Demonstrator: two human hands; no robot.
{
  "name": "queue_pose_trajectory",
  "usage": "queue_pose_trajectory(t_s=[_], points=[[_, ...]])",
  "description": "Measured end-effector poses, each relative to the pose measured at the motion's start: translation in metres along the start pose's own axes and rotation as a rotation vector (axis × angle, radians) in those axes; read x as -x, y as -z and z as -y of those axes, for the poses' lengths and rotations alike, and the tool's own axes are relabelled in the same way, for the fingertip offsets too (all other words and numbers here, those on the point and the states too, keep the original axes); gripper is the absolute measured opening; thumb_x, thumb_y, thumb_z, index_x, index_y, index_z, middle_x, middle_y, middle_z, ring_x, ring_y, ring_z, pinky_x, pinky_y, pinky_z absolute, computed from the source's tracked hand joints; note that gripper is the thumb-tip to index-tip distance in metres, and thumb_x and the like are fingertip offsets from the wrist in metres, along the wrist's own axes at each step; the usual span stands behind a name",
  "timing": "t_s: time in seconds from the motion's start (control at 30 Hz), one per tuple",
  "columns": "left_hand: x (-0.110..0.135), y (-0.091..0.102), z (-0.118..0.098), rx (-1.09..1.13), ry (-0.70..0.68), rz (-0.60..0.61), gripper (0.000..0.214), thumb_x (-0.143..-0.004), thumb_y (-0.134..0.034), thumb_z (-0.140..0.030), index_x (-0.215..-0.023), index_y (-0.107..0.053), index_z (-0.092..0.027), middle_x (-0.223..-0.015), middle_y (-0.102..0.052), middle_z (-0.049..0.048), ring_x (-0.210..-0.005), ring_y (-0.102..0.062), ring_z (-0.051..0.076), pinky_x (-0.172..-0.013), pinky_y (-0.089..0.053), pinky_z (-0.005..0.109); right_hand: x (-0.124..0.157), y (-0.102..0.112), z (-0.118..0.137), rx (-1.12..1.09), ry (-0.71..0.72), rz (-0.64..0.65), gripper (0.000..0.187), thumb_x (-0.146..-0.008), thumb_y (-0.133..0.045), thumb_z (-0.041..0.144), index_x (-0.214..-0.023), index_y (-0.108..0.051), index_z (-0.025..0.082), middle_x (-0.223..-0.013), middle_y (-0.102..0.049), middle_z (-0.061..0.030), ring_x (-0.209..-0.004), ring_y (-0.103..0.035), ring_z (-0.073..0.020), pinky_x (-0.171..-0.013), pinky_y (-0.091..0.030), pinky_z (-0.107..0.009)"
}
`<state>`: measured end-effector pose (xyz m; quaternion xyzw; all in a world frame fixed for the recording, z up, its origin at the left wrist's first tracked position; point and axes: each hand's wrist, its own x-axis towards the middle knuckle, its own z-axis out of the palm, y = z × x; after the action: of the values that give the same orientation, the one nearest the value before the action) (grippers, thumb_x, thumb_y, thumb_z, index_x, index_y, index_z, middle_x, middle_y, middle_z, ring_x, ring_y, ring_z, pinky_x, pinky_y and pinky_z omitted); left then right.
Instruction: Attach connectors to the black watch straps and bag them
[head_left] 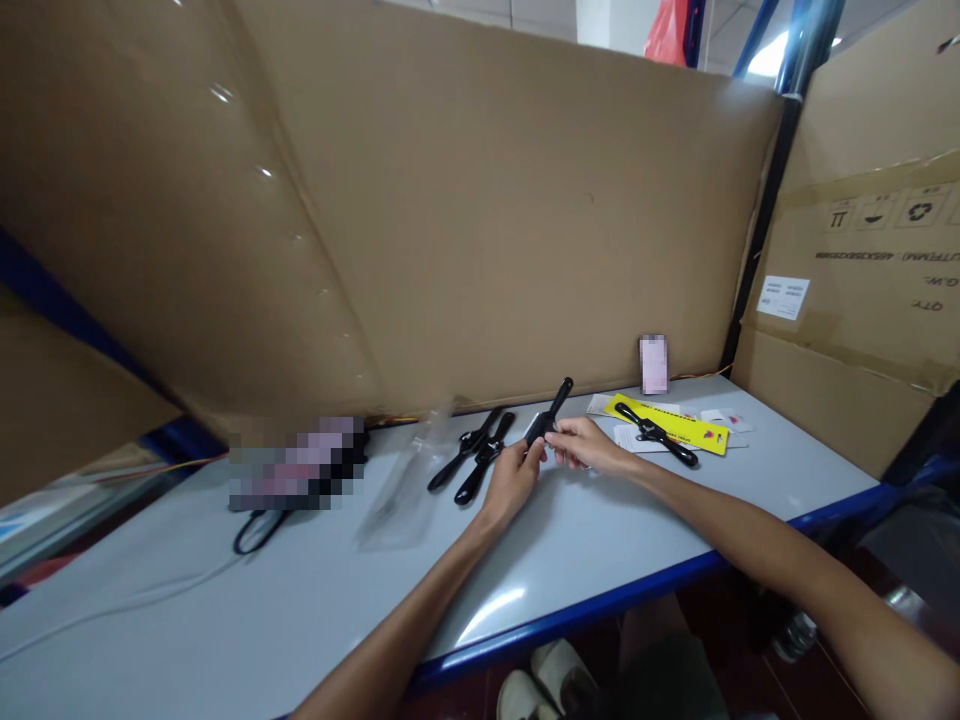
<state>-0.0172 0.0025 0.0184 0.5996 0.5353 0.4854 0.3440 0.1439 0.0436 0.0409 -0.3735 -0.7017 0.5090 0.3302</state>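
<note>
Both hands meet over the middle of a grey table (225,600). My left hand (512,478) is closed on the lower end of a black watch (551,408) whose strap points up and away. My right hand (583,443) pinches the same watch at its body from the right. Two more black watches (474,455) lie flat just left of my hands. Another black watch (656,434) rests on a yellow card (669,424) to the right.
Clear plastic bags (409,480) lie left of the watches. A black cable loop (257,530) and a white cord (112,610) lie at the left. Small white cards (724,418) sit near the yellow card. Cardboard walls (480,220) and a carton (862,300) enclose the table.
</note>
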Motion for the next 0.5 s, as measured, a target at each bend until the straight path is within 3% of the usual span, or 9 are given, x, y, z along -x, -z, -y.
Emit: queue_pose_trajectory(t_s=[0.3,0.5], points=[[0.0008,0.0015,-0.0034,-0.082,-0.090,-0.026,0.060,-0.082,-0.045,-0.075,-0.075,-0.060,-0.017,-0.052,-0.041,-0.0043,-0.049,-0.037,0.012,-0.049,-0.028,0.026,0.0010,-0.0023,0.0014,-0.012,0.088,-0.043,0.035,-0.093,-0.062,0.039,-0.067,-0.054,0.018,-0.054,-0.059,0.0037,-0.042,-0.047,-0.0067,-0.044,-0.034,-0.019],[-0.0014,0.0027,-0.0004,-0.066,-0.084,0.040,0.058,-0.084,-0.044,-0.076,-0.071,-0.054,-0.020,-0.052,-0.039,-0.0050,-0.048,-0.035,0.012,-0.048,-0.027,0.025,0.0023,-0.0014,0.0018,-0.041,0.103,-0.045,0.038,-0.090,-0.065,0.044,-0.065,-0.052,0.019,-0.054,-0.059,0.0042,-0.042,-0.047,-0.0067,-0.044,-0.035,-0.019]])
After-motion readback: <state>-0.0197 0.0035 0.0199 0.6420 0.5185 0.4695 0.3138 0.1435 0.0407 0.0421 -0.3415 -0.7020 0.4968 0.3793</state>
